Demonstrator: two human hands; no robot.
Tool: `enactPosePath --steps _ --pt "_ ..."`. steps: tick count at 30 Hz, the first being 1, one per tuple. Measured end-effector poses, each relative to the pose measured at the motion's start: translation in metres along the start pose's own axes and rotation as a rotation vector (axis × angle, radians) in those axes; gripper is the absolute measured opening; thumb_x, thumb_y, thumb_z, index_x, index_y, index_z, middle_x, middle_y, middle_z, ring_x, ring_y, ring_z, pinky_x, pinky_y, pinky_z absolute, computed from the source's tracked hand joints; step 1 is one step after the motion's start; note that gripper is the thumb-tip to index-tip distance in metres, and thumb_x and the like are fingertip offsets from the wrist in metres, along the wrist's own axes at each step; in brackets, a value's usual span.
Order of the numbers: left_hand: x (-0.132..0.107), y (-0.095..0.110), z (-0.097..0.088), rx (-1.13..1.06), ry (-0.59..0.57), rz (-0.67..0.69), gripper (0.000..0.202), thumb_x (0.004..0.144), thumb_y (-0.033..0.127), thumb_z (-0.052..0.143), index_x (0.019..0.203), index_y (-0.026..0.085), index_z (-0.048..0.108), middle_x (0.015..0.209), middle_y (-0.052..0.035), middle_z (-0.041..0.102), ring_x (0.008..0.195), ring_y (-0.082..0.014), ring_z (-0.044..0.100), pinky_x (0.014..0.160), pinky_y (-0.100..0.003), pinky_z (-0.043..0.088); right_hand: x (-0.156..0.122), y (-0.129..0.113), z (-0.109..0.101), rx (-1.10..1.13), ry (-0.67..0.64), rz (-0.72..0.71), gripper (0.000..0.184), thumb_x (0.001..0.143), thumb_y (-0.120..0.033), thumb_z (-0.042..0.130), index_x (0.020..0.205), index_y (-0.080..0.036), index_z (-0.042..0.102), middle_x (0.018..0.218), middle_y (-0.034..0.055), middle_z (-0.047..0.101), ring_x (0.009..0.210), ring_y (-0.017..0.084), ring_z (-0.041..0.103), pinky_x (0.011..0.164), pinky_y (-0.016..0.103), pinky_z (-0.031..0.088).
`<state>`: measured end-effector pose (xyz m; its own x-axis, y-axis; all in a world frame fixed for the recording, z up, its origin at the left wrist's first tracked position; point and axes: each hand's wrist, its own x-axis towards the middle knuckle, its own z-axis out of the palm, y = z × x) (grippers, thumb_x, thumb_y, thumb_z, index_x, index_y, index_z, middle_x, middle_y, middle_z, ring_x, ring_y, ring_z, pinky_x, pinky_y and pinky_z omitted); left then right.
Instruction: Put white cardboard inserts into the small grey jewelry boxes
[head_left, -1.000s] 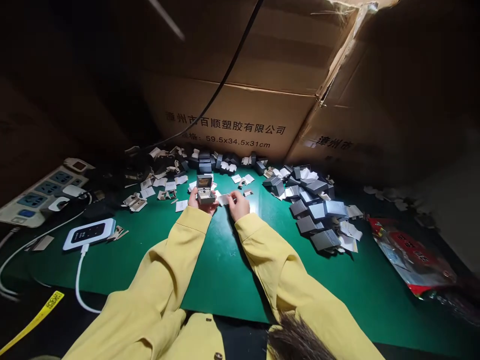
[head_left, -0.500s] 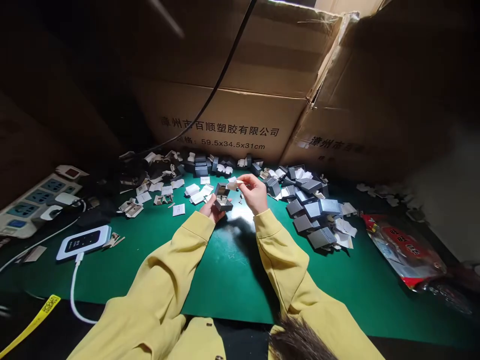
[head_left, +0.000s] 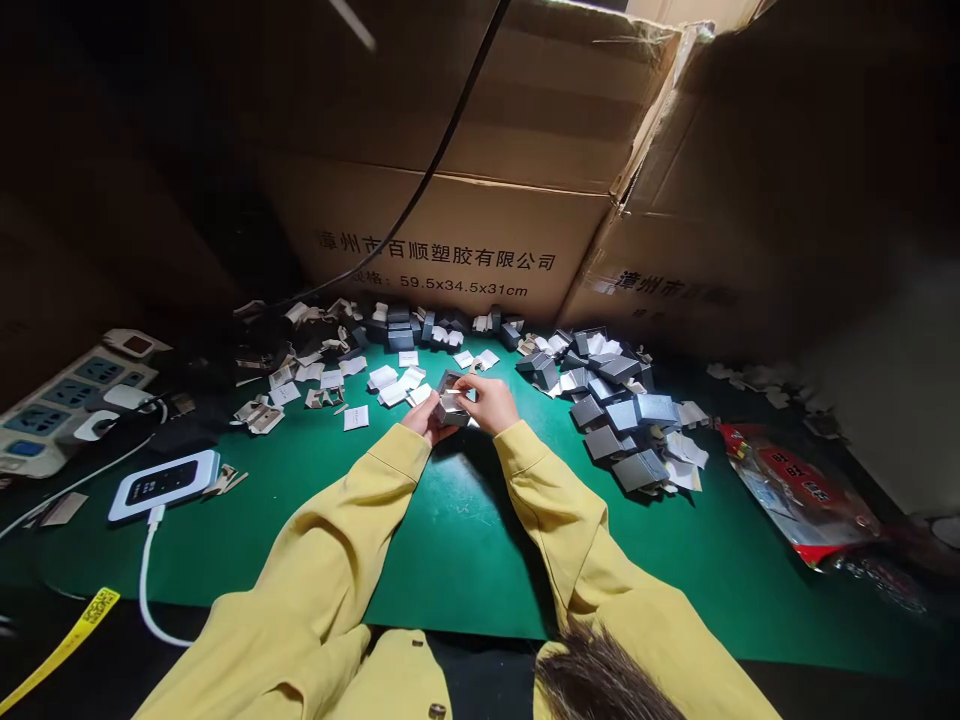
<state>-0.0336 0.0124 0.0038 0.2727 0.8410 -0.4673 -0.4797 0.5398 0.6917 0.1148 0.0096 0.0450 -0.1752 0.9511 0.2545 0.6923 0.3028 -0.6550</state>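
Note:
My left hand (head_left: 421, 420) grips a small open grey box (head_left: 450, 402) from below, above the green mat (head_left: 450, 540). My right hand (head_left: 491, 402) is closed over the box's right side, fingers pinched at its opening; a small white card shows there, partly hidden. Both arms wear yellow sleeves. White paper cards (head_left: 390, 380) lie scattered just beyond the hands. A heap of closed grey boxes (head_left: 622, 420) sits to the right of my right hand.
Large cardboard cartons (head_left: 450, 230) wall off the back. A power strip (head_left: 52, 400) and a white device on a cable (head_left: 163, 482) lie at left. More grey boxes (head_left: 409, 325) line the mat's far edge. A red plastic bag (head_left: 795, 490) lies at right.
My right hand lifted a white card off the mat, then brought it down to the box. The left hand tilted the open box and kept hold of it.

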Motion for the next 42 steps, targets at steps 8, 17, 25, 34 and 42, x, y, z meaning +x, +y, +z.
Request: enactPosePath --steps 8,17,25,34,42 --pt "-0.005 0.0 0.004 -0.002 -0.023 0.037 0.032 0.096 0.037 0.041 0.116 0.016 0.055 0.083 -0.009 0.069 0.068 -0.0161 0.067 0.059 -0.026 0.054 -0.002 -0.005 -0.009 -0.164 0.118 -0.078 0.017 0.086 -0.021 0.056 0.097 -0.023 0.068 0.099 -0.0002 0.071 0.071 0.012 0.06 0.065 0.022 0.041" --pt "-0.004 -0.004 0.003 0.03 0.002 0.078 0.026 0.095 0.031 0.044 0.109 0.013 0.056 0.079 -0.0054 0.067 0.063 -0.0147 0.064 0.06 -0.029 0.055 -0.005 -0.01 -0.009 -0.493 -0.164 -0.086 0.02 0.091 -0.034 0.051 0.101 -0.03 0.069 0.104 -0.0008 0.071 0.084 0.016 0.063 0.061 0.024 0.037" --pt "-0.006 -0.003 0.005 0.063 -0.023 0.076 0.027 0.096 0.033 0.04 0.109 0.014 0.055 0.084 -0.0053 0.067 0.07 -0.0148 0.066 0.063 -0.029 0.057 -0.003 -0.009 -0.009 -0.516 -0.138 -0.154 0.027 0.094 -0.034 0.046 0.114 -0.028 0.063 0.108 0.0028 0.067 0.088 0.015 0.061 0.061 0.024 0.035" --pt "-0.01 -0.002 0.007 0.079 -0.028 0.09 0.028 0.096 0.034 0.041 0.106 0.013 0.056 0.082 -0.0055 0.066 0.068 -0.0143 0.064 0.059 -0.027 0.055 -0.001 -0.007 -0.01 -0.363 -0.09 -0.094 0.023 0.092 -0.038 0.05 0.092 -0.026 0.07 0.093 0.001 0.069 0.08 0.014 0.06 0.058 0.024 0.032" --pt "-0.007 -0.003 0.005 0.085 -0.019 0.092 0.03 0.095 0.035 0.044 0.111 0.013 0.057 0.087 -0.0066 0.066 0.071 -0.0147 0.065 0.064 -0.03 0.056 -0.002 -0.008 -0.005 -0.36 -0.042 -0.007 0.024 0.09 -0.04 0.05 0.088 -0.025 0.069 0.088 0.0004 0.07 0.078 0.014 0.06 0.057 0.024 0.03"
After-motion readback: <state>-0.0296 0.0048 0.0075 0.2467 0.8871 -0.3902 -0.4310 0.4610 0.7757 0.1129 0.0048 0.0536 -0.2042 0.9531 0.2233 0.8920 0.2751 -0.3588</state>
